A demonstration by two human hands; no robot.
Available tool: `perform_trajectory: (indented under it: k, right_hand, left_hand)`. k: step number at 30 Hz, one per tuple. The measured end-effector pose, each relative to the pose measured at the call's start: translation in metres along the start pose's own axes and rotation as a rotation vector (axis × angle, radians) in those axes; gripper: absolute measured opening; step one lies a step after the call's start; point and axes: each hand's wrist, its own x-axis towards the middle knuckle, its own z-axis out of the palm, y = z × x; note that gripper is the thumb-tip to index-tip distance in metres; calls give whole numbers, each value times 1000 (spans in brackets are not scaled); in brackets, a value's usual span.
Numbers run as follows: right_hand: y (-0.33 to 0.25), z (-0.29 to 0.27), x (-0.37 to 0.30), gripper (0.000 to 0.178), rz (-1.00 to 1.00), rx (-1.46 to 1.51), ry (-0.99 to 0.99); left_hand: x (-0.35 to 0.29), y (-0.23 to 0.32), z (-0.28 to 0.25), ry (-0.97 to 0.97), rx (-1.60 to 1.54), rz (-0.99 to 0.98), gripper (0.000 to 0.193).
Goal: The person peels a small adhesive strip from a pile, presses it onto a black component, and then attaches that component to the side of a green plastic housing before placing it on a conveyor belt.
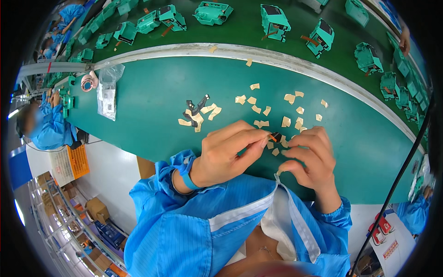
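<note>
- Black-and-orange piece (276, 137) sits pinched in your left hand (224, 150), over the green tabletop (154, 99); a loose pinch could drop it.
- Your right hand (311, 157) is half open, seemingly empty; bumping tan scraps (286, 122) could scatter them.

We have a smooth green worktop (152, 101) before us, bordered along its 12 o'clock side by a pale, scuffed rail (175, 50). Reading from the middle of our view, small pale yellow chips (286, 122) lie scattered toward 1 and 2 o'clock, some overlapping. At 11 o'clock we find black pieces (201, 105) heaped with longer yellow strips (215, 113). Toward 10 o'clock lies a clear plastic bag (107, 94) holding something white, with a round pink-and-white item (87, 83) just beside it.
</note>
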Motion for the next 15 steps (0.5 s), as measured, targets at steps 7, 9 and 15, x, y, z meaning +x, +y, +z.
perform_trajectory:
  k: [7, 9, 15]
  right_hand:
    - [3, 11, 10, 20, 20, -80, 161]
    - [5, 11, 12, 25, -92, -154, 139]
    - [8, 7, 10, 28, -249, -268, 130]
  left_hand:
    - [0, 3, 6, -9, 0, 25, 16]
    - [-1, 5, 5, -46, -26, -27, 15]
    - [2, 2, 0, -176, -326, -257, 11]
